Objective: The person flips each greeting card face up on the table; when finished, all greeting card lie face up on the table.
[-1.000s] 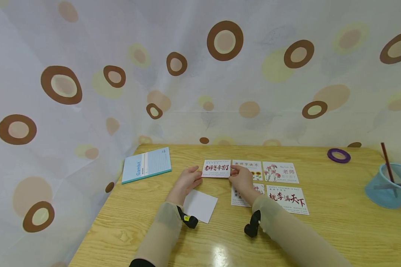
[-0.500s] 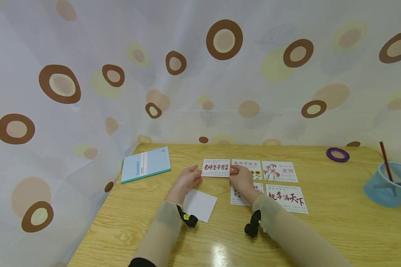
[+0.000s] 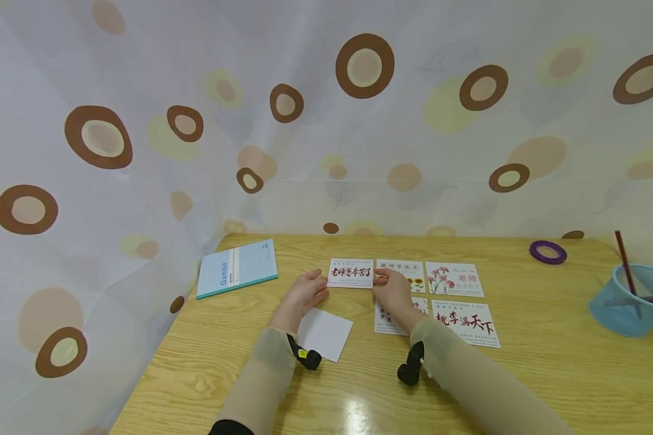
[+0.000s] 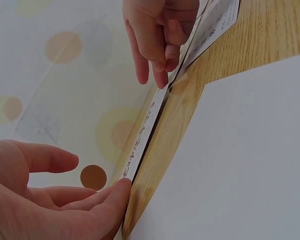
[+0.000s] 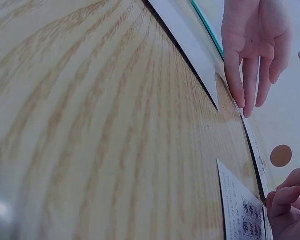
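A white card with red Chinese lettering [image 3: 350, 275] lies flat on the wooden table between both hands. My left hand [image 3: 303, 294] touches its left edge with fairly straight fingertips, the thumb held apart. At the opposite edge, my right hand [image 3: 394, 294] rests its loosely bent fingertips. In the left wrist view the lettered card [image 4: 142, 137] spans the gap between the hands. Right of it lie a sunflower card [image 3: 399, 266] and a pink-flower card [image 3: 454, 280]. Below these are a card partly hidden by my right hand [image 3: 385, 323] and another red-lettered card [image 3: 468, 324].
A blank white card [image 3: 324, 334] lies askew beside my left wrist. At the back left is a light blue notebook [image 3: 238, 267]. A purple ring [image 3: 547, 261] lies at the back right, and a blue cup [image 3: 623, 314] with sticks in it stands at the far right.
Both hands stay at the lettered card's edges and the card keeps its place. Only a slight shift of the head view shows.
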A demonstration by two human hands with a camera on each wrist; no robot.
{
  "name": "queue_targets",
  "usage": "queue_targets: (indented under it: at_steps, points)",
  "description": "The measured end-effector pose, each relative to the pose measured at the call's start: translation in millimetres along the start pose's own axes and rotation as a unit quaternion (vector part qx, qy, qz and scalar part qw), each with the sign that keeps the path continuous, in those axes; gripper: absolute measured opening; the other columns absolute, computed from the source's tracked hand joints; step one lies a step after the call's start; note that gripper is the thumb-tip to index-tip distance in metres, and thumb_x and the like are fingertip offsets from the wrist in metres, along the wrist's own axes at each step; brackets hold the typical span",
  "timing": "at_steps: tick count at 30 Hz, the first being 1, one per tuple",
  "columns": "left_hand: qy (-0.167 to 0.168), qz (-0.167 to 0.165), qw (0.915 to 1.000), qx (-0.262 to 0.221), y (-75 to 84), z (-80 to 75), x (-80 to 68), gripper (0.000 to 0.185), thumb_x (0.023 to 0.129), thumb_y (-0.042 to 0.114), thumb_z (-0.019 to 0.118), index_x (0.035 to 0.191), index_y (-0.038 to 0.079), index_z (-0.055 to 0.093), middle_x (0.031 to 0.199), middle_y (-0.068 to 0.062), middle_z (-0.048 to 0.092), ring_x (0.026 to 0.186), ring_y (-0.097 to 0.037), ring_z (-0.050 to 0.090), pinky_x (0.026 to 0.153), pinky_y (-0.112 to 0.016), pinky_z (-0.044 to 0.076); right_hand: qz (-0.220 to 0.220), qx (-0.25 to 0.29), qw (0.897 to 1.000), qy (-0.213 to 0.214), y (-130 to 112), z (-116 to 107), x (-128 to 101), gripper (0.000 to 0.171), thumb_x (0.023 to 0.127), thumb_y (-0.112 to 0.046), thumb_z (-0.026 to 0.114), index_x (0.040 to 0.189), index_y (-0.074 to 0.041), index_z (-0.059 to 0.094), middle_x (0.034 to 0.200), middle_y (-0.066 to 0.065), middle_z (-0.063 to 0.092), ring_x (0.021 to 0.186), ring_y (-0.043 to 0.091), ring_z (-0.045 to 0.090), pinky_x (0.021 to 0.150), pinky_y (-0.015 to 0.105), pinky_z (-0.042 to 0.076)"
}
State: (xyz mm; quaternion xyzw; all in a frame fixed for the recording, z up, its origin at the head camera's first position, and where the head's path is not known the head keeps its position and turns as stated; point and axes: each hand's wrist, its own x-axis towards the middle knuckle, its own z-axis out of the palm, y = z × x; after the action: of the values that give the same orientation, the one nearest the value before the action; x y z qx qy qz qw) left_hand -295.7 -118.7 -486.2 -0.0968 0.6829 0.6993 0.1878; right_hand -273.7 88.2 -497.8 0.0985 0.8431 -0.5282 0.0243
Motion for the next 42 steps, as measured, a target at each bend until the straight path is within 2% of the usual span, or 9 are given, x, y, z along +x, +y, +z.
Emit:
queue_targets:
  at_steps: [9, 17, 19, 22, 24, 26, 30, 36, 42]
  points:
    - [-0.012, -0.011, 0.9997, -0.019, 2.5, -4.0, -3.9, 0.060, 0.103, 0.009, 0.049, 0.157, 0.001, 0.023, 0.156, -0.022, 0.035, 0.141, -0.034, 0.039, 0.112, -0.041, 0.042, 0.003, 0.006, 1.000, -0.001, -2.0, -2.1, -3.3, 0.052, 0.087, 0.002, 0.058, 0.138, -0.004, 0.056, 0.121, 0.019, 0.068, 0.108, 0.030, 0.065, 0.068, 0.023, 0.047]
    - [-0.035, 0.016, 0.9989, -0.027, 0.4, -14.1, -12.5, 0.063, 0.104, 0.005, 0.046, 0.158, 0.001, 0.014, 0.159, -0.027, 0.024, 0.144, -0.040, 0.032, 0.115, -0.047, 0.038, -0.006, 0.006, 1.000, -0.004, -2.9, -3.1, -6.2, 0.051, 0.086, 0.001, 0.059, 0.137, -0.005, 0.057, 0.121, 0.018, 0.068, 0.109, 0.029, 0.065, 0.069, 0.023, 0.046]
    - [-0.038, 0.019, 0.9987, -0.030, 0.2, -16.5, -14.0, 0.063, 0.104, 0.005, 0.046, 0.158, 0.002, 0.014, 0.159, -0.027, 0.025, 0.144, -0.041, 0.033, 0.115, -0.047, 0.038, -0.009, 0.011, 1.000, -0.006, -3.0, -3.3, -7.1, 0.051, 0.086, 0.002, 0.060, 0.137, -0.005, 0.057, 0.121, 0.018, 0.068, 0.105, 0.026, 0.066, 0.067, 0.022, 0.047]
    - [-0.039, 0.023, 0.9987, -0.023, 0.7, -19.0, -16.0, 0.063, 0.103, 0.003, 0.046, 0.158, 0.002, 0.015, 0.158, -0.028, 0.027, 0.142, -0.042, 0.035, 0.114, -0.049, 0.039, -0.012, 0.025, 1.000, -0.012, -3.2, -3.4, -8.5, 0.053, 0.085, 0.003, 0.060, 0.137, -0.004, 0.057, 0.121, 0.020, 0.067, 0.081, 0.020, 0.066, 0.057, 0.023, 0.047]
    - [-0.042, 0.027, 0.9986, -0.017, 1.3, -20.5, -17.9, 0.064, 0.103, 0.002, 0.046, 0.158, 0.002, 0.014, 0.158, -0.029, 0.027, 0.142, -0.043, 0.035, 0.114, -0.049, 0.038, -0.016, 0.034, 0.999, -0.021, -2.0, -2.3, -8.9, 0.054, 0.084, 0.004, 0.058, 0.138, -0.004, 0.056, 0.122, 0.020, 0.067, 0.073, 0.016, 0.063, 0.052, 0.023, 0.046]
    - [-0.046, 0.031, 0.9984, -0.011, 1.4, -22.1, -20.2, 0.065, 0.103, 0.001, 0.046, 0.158, 0.002, 0.013, 0.158, -0.028, 0.026, 0.142, -0.043, 0.035, 0.114, -0.049, 0.038, -0.021, 0.038, 0.999, -0.027, -2.2, -1.1, -11.2, 0.057, 0.083, 0.005, 0.057, 0.139, -0.004, 0.055, 0.122, 0.021, 0.067, 0.074, 0.019, 0.065, 0.051, 0.023, 0.046]
    - [-0.047, 0.033, 0.9983, 0.005, 0.3, -25.8, -24.1, 0.068, 0.101, 0.001, 0.048, 0.159, 0.004, 0.012, 0.158, -0.028, 0.027, 0.141, -0.041, 0.038, 0.113, -0.048, 0.039, -0.036, 0.042, 0.998, -0.033, -3.3, 1.1, -16.9, 0.061, 0.080, 0.006, 0.054, 0.140, -0.003, 0.053, 0.119, 0.021, 0.068, 0.093, 0.024, 0.069, 0.053, 0.023, 0.047]
    - [-0.052, 0.039, 0.9973, 0.035, -3.9, -31.1, -29.1, 0.070, 0.101, 0.001, 0.050, 0.159, 0.004, 0.011, 0.156, -0.030, 0.030, 0.139, -0.043, 0.040, 0.112, -0.050, 0.041, -0.040, 0.069, 0.995, -0.062, -5.0, 1.6, -25.7, 0.062, 0.083, 0.007, 0.055, 0.144, -0.003, 0.049, 0.121, 0.024, 0.066, 0.077, 0.019, 0.067, 0.054, 0.027, 0.051]
    - [-0.055, 0.059, 0.9941, 0.072, -6.8, -36.3, -37.2, 0.072, 0.101, 0.003, 0.051, 0.159, 0.002, 0.008, 0.155, -0.032, 0.030, 0.138, -0.045, 0.041, 0.110, -0.051, 0.041, -0.048, 0.074, 0.993, -0.080, -6.6, 0.8, -36.7, 0.060, 0.086, 0.005, 0.057, 0.145, -0.003, 0.047, 0.120, 0.023, 0.067, 0.086, 0.023, 0.070, 0.059, 0.033, 0.058]
